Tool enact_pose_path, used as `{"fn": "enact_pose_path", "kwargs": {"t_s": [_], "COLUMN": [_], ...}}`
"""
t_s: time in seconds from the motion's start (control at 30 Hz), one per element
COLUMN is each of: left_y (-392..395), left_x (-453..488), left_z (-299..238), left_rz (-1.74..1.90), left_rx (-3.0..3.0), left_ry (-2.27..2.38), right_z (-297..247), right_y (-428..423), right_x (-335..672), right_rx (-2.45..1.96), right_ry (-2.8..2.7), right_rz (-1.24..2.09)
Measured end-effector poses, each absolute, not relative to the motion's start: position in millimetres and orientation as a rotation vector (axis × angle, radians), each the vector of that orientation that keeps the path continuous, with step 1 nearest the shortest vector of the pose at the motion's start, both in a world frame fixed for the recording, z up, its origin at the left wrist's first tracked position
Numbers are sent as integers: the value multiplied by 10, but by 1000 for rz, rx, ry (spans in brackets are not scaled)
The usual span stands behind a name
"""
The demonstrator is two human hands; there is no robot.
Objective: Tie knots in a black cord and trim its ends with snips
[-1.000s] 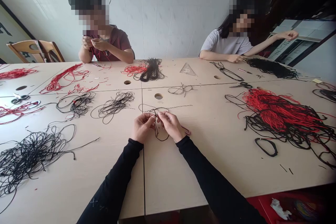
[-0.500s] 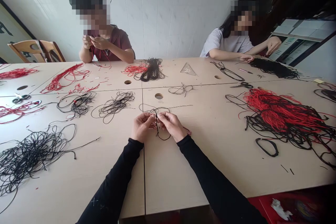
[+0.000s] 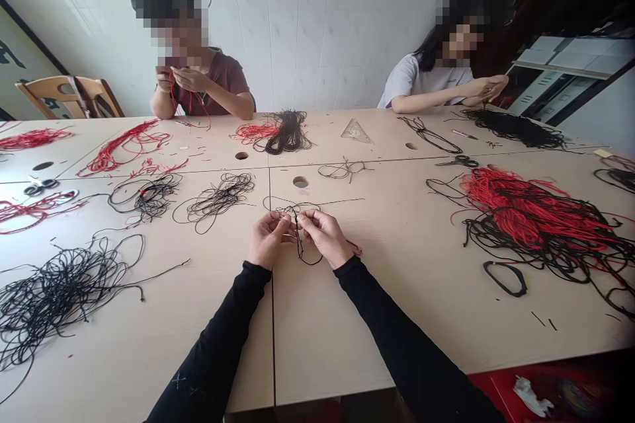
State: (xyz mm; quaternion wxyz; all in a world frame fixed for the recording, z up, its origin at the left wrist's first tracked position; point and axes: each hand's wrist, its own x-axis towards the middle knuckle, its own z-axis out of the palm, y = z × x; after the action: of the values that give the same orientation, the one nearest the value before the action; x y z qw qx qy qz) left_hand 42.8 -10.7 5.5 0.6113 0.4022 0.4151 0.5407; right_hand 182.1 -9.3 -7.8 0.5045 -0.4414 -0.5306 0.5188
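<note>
Both hands meet over the table, close to the seam between two table tops. My left hand (image 3: 270, 236) is closed, thumb and forefinger pinching a thin black cord (image 3: 299, 250). Just right of it, my right hand (image 3: 323, 232) pinches the same cord between thumb and fingers. A loop of the cord hangs below the fingertips, and loose strands spread on the table beyond them. The exact spot where the fingers grip is too small to make out. Something small and pink (image 3: 356, 248) shows partly behind my right wrist.
A red and black cord pile (image 3: 520, 218) lies to the right, near a black cord ring (image 3: 505, 278) and scissors (image 3: 457, 161). Black cord bundles (image 3: 64, 291) spread on the left. Across the table (image 3: 397, 317) sit two people with cords; a clear triangle ruler (image 3: 355, 132) lies between.
My hands stay almost in place; the hanging cord loop has shifted slightly. Across on the right, the person's raised hand has come in to meet the other hand over the black cords.
</note>
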Motion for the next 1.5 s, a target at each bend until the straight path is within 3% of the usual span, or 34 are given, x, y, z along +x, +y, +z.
{"fn": "enact_pose_path", "kwargs": {"t_s": [0.6, 1.5], "left_y": [-105, -115], "left_x": [424, 430], "left_z": [29, 45], "left_rz": [1282, 1178], "left_rx": [886, 951], "left_ry": [947, 924], "right_z": [-69, 22], "right_y": [-113, -154], "right_x": [1797, 1783], "right_rx": [-1181, -1131], "right_ry": [-1439, -1412], "right_rz": [1020, 1111]}}
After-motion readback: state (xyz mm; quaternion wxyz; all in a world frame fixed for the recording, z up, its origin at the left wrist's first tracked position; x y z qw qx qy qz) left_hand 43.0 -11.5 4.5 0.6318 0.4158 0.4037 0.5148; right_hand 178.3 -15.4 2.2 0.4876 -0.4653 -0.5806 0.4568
